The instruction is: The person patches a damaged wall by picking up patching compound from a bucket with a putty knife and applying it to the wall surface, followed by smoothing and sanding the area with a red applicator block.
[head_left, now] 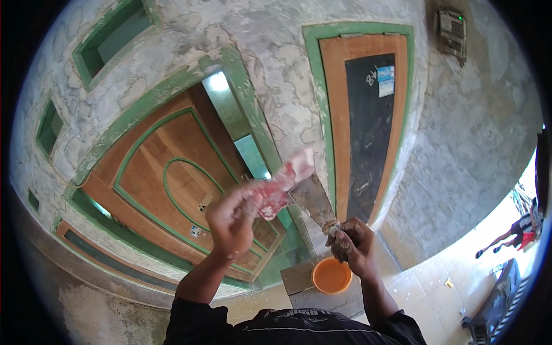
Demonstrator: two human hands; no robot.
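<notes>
Scraper (313, 202) in the right hand (353, 244), blade pointing at the smeared red piece (271, 198)
Right fingers are wrapped round its near end, long axis running up-left toward the left hand (232, 215), which grips the red bit. Too blurry to tell if they touch; right hand's nearer.

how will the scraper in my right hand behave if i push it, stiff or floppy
The scraper will probably stay fairly stiff: its flat blade looks like metal and sticks straight out from the right hand. The crusted handle end may feel gritty rather than slick.
</notes>
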